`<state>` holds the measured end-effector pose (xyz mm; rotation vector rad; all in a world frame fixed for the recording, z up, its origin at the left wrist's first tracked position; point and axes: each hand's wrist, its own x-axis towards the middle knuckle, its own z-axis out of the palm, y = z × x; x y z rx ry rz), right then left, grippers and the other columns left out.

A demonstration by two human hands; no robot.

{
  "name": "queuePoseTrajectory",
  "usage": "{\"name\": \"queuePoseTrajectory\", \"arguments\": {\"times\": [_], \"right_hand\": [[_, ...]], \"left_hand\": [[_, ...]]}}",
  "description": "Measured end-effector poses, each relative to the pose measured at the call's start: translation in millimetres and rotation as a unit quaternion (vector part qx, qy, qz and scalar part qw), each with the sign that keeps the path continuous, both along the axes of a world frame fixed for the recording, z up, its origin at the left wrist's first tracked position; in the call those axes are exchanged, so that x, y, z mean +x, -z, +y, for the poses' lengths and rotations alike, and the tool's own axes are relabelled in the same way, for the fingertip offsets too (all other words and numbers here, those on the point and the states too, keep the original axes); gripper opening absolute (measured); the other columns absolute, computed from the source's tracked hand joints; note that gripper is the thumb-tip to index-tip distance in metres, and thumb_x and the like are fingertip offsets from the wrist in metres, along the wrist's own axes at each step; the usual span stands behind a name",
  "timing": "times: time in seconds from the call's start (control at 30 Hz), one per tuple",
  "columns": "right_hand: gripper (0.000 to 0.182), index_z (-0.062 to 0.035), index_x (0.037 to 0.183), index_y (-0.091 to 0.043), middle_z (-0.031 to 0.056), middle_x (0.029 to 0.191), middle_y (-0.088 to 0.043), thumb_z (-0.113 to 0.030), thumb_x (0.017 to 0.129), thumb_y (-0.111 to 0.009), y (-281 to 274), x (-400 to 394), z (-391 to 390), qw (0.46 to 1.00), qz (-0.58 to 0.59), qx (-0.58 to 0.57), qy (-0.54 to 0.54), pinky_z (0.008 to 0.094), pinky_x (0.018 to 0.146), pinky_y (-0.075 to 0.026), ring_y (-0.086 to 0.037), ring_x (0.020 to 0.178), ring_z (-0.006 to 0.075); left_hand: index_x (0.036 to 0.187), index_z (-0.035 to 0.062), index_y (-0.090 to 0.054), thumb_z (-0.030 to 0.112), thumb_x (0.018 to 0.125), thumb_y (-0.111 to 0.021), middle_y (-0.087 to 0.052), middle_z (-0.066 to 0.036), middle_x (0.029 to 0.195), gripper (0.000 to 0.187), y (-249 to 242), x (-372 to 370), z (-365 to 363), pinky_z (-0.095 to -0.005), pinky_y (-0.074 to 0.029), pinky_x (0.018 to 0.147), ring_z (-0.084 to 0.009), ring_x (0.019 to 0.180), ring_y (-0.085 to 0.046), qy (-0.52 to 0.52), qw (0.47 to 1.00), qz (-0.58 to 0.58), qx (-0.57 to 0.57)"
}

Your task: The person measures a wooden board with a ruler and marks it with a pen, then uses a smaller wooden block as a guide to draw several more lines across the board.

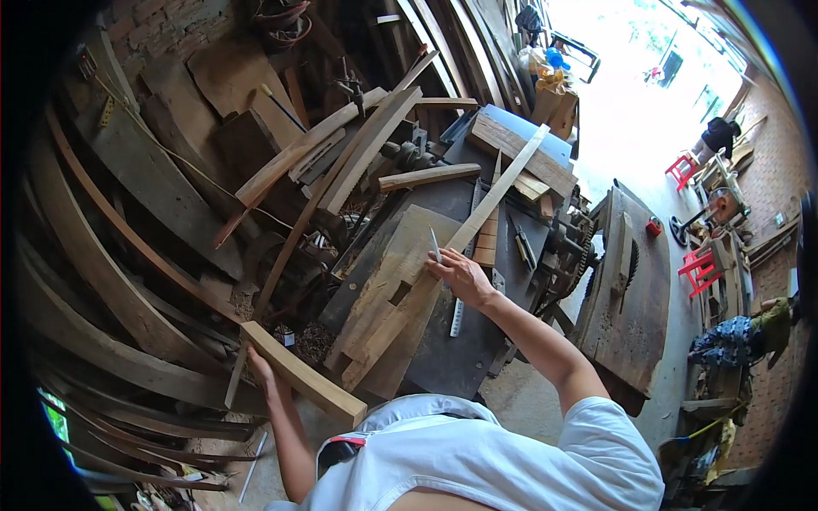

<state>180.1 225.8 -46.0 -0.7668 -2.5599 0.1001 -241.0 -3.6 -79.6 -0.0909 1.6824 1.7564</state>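
Observation:
My left hand [261,368] is wrapped round the far end of a short squared wooden block [307,375], held at the lower left in front of my body. A thin grey strip [233,379] hangs down beside that hand. My right hand [464,279] pinches a slim pale pencil [434,244], its point directed up and away. Under that hand runs a long light wooden strip [503,187], slanting to the upper right. Beneath lies a thick board [407,247] with a dark rectangular mortise hole [399,293], on the dark machine table [434,366].
Pliers [521,243] and a metal ruler [457,317] lie right of the board. Curved planks [128,307] crowd the left. A saw table [626,289] with a round blade stands right. Two people, one bending [720,136], are far right near red stools [700,271].

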Motion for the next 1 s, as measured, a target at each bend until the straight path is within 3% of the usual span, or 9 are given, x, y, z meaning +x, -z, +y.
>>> {"name": "queuePoseTrajectory", "arguments": {"times": [0.2, 0.3, 0.33, 0.4, 0.47, 0.6, 0.8, 0.9, 1.0], "right_hand": [[0.033, -0.0089, 0.12, -0.061, 0.0126, 0.128, -0.06, -0.007, 0.088, -0.055, -6, -1, 0, 1.0, -0.006, -0.014, 0.002, 0.0397, 0.105, -0.046, -0.057, 0.122, 0.0311], [0.027, -0.0066, 0.111, -0.064, 0.0132, 0.124, -0.063, -0.005, 0.085, -0.056, -3, -1, 4, 0.999, 0.042, -0.01, -0.013, 0.0403, 0.093, -0.053, -0.061, 0.113, 0.0319], [0.048, -0.0071, 0.12, -0.063, 0.0117, 0.127, -0.062, 0.008, 0.075, -0.058, -4, -1, 3, 0.999, 0.011, -0.043, 0.001, 0.0379, 0.1, -0.05, -0.056, 0.122, 0.0309], [0.031, -0.0074, 0.113, -0.065, 0.0133, 0.122, -0.064, -0.004, 0.083, -0.057, -6, -4, 0, 0.999, 0.016, -0.047, 0.018, 0.0379, 0.095, -0.052, -0.061, 0.113, 0.0314], [0.032, -0.0072, 0.113, -0.065, 0.013, 0.122, -0.064, -0.004, 0.082, -0.057, -7, -3, 0, 0.999, 0.011, -0.03, 0.013, 0.0376, 0.095, -0.052, -0.061, 0.114, 0.0311], [0.031, -0.0063, 0.113, -0.065, 0.0126, 0.122, -0.064, -0.004, 0.082, -0.057, -5, -4, 1, 0.999, -0.007, -0.027, 0.018, 0.0369, 0.095, -0.052, -0.06, 0.115, 0.0304], [0.035, -0.0062, 0.116, -0.064, 0.0136, 0.125, -0.063, -0.003, 0.081, -0.058, -6, -2, 2, 0.999, -0.011, -0.036, 0.009, 0.0366, 0.098, -0.051, -0.057, 0.122, 0.0293], [0.036, -0.0057, 0.116, -0.063, 0.0136, 0.123, -0.063, -0.001, 0.081, -0.057, -5, -1, 1, 0.999, -0.007, -0.031, -0.004, 0.0378, 0.102, -0.048, -0.056, 0.123, 0.0296], [0.051, -0.0096, 0.122, -0.062, 0.0138, 0.125, -0.062, 0.009, 0.074, -0.058, 8, 0, 9, 1.0, 0.01, -0.001, -0.019, 0.0402, 0.103, -0.048, -0.057, 0.12, 0.0321]], "left_hand": [[0.132, 0.0054, -0.051, 0.052, 0.102, -0.032, -0.059, -0.01, 0.116, 0.059, -10, 7, -14, -0.04, -0.052, 0.09, -0.0251, 0.103, -0.062, 0.001, 0.999, 0.006, 0.042], [0.133, 0.006, -0.051, 0.052, 0.102, -0.032, -0.06, -0.01, 0.116, 0.059, -9, 4, -26, -0.0396, -0.052, 0.09, -0.0251, 0.103, -0.062, -0.008, 0.999, -0.026, 0.029], [0.133, 0.0063, -0.052, 0.052, 0.102, -0.033, -0.06, -0.01, 0.116, 0.058, 1, -3, -31, -0.0395, -0.052, 0.089, -0.0249, 0.103, -0.062, -0.013, 1.0, -0.016, 0.021], [0.133, 0.0067, -0.052, 0.051, 0.102, -0.033, -0.06, -0.009, 0.116, 0.058, 8, -4, -42, -0.0395, -0.052, 0.089, -0.0247, 0.102, -0.062, -0.02, 1.0, -0.008, 0.011], [0.133, 0.007, -0.052, 0.052, 0.101, -0.036, -0.06, -0.009, 0.117, 0.057, -1, 4, -48, -0.0396, -0.051, 0.09, -0.0246, 0.103, -0.062, -0.046, 0.999, -0.008, 0.015], [0.133, 0.0071, -0.052, 0.051, 0.101, -0.038, -0.059, -0.009, 0.119, 0.056, 26, -11, -71, -0.0397, -0.051, 0.091, -0.0247, 0.105, -0.061, -0.038, 0.999, -0.004, 0.023], [0.129, 0.0087, -0.055, 0.051, 0.1, -0.041, -0.062, -0.008, 0.112, 0.053, 26, 10, -100, -0.0384, -0.053, 0.085, -0.0242, 0.097, -0.064, -0.103, 0.994, -0.025, 0.041], [0.121, 0.0101, -0.058, 0.053, 0.1, -0.04, -0.063, -0.007, 0.101, 0.051, 24, 22, -112, -0.0385, -0.054, 0.08, -0.0236, 0.089, -0.065, -0.11, 0.994, -0.006, -0.009], [0.12, 0.01, -0.059, 0.055, 0.099, -0.042, -0.064, -0.009, 0.1, 0.053, 7, 40, -112, -0.0407, -0.056, 0.074, -0.0248, 0.086, -0.066, -0.137, 0.99, -0.007, -0.036]]}}
